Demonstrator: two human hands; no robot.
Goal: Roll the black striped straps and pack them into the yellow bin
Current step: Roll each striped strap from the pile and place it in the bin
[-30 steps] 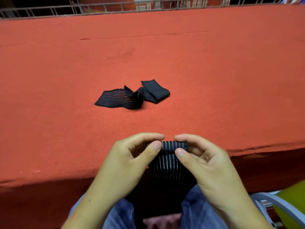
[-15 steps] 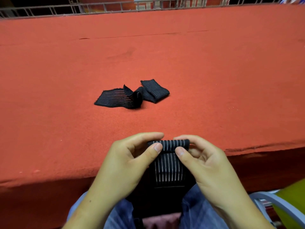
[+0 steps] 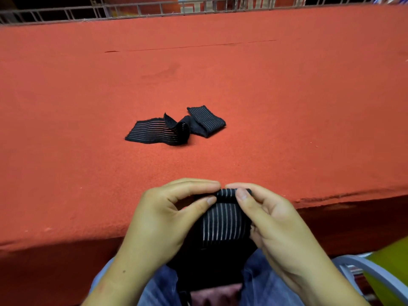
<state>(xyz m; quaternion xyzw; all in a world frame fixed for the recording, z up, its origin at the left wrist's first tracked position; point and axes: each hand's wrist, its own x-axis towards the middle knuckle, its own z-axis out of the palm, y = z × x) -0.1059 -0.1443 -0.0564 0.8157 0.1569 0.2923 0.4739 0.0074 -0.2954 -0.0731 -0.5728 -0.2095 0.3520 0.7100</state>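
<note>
Pinching strap (image 3: 223,219) — both hands' (image 3: 167,219) grip curled.

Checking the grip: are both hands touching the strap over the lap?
Touching. Head view: left hand and right hand pinch the strap at its rolled top edge.

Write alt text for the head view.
The left hand and right hand pinch the rolled top of a black striped strap at the near edge of the red table. A loose strap lies crumpled farther out.
</note>
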